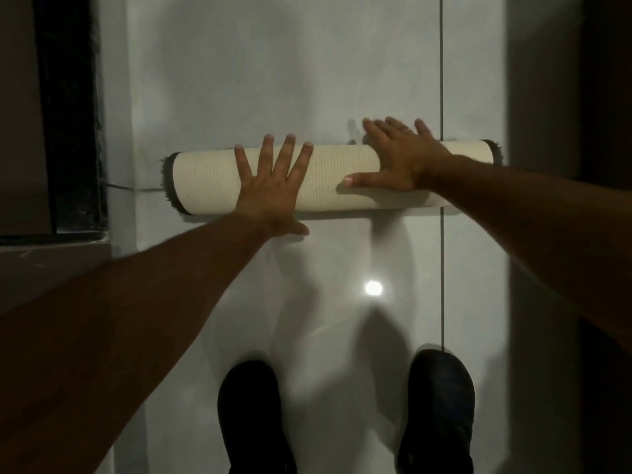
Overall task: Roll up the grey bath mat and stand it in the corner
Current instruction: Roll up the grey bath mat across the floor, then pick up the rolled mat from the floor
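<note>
The bath mat [205,181] lies rolled into a tight tube across the pale tiled floor, its cream backing outward and dark grey pile showing at both ends. My left hand [273,186] presses flat on the roll left of its middle, fingers spread. My right hand [400,155] lies flat on top of the roll towards its right part, fingers spread and pointing left and away. Neither hand grips the roll.
My two dark shoes [253,419] [439,408] stand on the glossy floor [307,80] near the bottom. A dark threshold and door frame [68,114] run along the left. A dark wall [547,97] closes the right side. A grout line [442,63] runs lengthwise.
</note>
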